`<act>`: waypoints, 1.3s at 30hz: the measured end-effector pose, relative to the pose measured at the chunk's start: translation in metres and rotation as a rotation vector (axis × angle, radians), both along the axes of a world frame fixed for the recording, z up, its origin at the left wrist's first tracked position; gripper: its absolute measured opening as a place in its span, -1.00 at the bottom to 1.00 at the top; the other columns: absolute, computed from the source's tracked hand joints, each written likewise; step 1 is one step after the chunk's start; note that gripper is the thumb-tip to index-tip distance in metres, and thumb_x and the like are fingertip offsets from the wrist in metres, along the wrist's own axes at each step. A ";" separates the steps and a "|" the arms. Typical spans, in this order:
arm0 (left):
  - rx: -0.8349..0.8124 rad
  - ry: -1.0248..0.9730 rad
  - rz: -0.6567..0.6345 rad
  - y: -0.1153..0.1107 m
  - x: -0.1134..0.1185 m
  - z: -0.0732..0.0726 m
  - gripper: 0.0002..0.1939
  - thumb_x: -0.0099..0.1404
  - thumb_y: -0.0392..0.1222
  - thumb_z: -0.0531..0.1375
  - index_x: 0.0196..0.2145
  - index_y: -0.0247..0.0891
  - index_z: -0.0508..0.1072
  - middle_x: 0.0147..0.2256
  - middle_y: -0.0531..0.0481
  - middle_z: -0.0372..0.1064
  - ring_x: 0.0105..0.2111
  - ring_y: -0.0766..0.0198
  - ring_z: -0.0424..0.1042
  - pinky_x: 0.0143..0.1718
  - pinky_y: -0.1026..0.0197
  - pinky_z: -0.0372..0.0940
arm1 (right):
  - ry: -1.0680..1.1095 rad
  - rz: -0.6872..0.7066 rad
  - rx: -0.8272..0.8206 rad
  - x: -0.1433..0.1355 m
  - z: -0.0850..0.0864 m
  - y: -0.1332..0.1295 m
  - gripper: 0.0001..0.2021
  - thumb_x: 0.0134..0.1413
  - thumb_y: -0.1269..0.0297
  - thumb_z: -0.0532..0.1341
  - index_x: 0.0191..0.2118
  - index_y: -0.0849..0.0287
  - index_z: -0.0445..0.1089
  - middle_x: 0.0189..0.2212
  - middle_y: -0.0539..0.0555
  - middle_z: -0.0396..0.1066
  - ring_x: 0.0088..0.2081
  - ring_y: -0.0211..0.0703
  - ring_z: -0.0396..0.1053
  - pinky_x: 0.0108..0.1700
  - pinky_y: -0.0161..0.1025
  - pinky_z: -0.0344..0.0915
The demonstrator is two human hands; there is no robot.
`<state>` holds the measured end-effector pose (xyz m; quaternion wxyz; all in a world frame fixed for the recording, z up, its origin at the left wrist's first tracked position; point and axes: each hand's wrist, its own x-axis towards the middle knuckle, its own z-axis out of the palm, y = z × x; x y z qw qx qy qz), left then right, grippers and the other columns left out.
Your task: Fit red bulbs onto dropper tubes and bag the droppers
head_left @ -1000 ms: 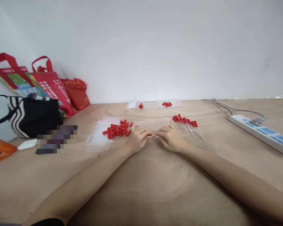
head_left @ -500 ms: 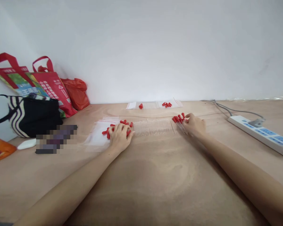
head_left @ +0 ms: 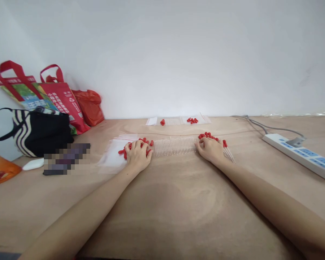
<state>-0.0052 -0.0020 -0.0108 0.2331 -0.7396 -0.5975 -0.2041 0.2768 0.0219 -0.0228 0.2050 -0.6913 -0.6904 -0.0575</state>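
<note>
Red bulbs (head_left: 125,154) beneath left hand (head_left: 137,155), tubes (head_left: 174,146) beside right hand (head_left: 211,149); can't tell either grip.

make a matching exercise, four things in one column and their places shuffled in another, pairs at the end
1. left hand
2. right hand
3. clear tubes
4. power strip

A. in a row between the hands
B. far right, with a plug in it
C. over the red bulbs
D. at the row's right end

Pairs: 1-C, 2-D, 3-A, 4-B

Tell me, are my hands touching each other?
Apart: the head view shows the left hand and right hand with a row of clear tubes between them.
</note>
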 end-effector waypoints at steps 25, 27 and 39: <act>-0.027 -0.252 -0.561 0.000 0.041 -0.011 -0.81 0.27 -0.21 0.02 -0.18 -0.26 0.32 -0.32 -0.04 0.45 -0.33 0.24 0.40 -0.10 0.08 0.00 | -0.095 -0.048 -0.016 -0.012 0.002 -0.012 -0.71 -0.03 0.47 -0.06 -0.18 0.36 0.27 -0.29 0.34 0.33 -0.20 0.11 0.25 -0.21 -0.02 0.05; -0.029 -0.259 -0.593 0.002 0.043 -0.012 -0.82 0.28 -0.21 0.01 -0.20 -0.26 0.35 -0.32 -0.03 0.45 -0.34 0.27 0.40 -0.10 0.09 0.00 | -0.036 0.093 0.091 -0.013 0.000 -0.012 -0.71 0.00 0.46 -0.07 -0.16 0.33 0.26 -0.28 0.30 0.30 -0.19 0.05 0.23 -0.20 -0.08 0.08; -0.055 -0.255 -0.615 0.002 0.045 -0.012 -0.82 0.29 -0.23 0.00 -0.28 -0.24 0.39 -0.33 0.01 0.47 -0.36 0.29 0.41 -0.05 0.05 -0.04 | 0.154 0.691 0.141 -0.039 -0.010 -0.030 -0.80 0.12 0.36 -0.06 -0.22 0.22 0.26 -0.33 0.12 0.25 -0.28 -0.19 0.22 -0.28 -0.24 0.13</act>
